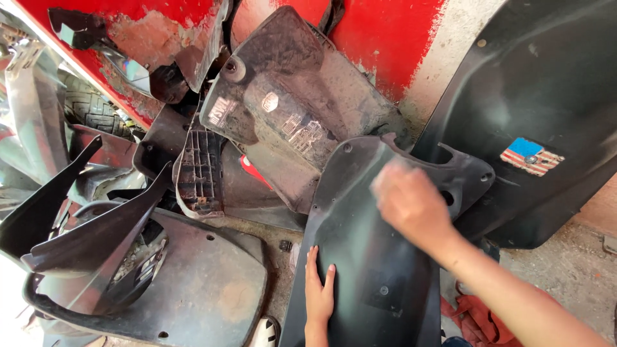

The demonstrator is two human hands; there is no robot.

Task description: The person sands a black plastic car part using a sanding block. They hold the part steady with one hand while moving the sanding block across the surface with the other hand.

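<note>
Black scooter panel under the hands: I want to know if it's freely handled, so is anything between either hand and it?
Nothing visible. The left hand lies flat on the black panel, and the blurred right hand is over its upper part; contact there is unclear.

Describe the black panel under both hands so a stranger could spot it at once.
Start at the red wall and come down past the heap of dusty panels. The long black panel stands nearest, left hand flat on it, right hand blurred above. Unlike its dusty neighbours, it looks dark and clean.
</note>
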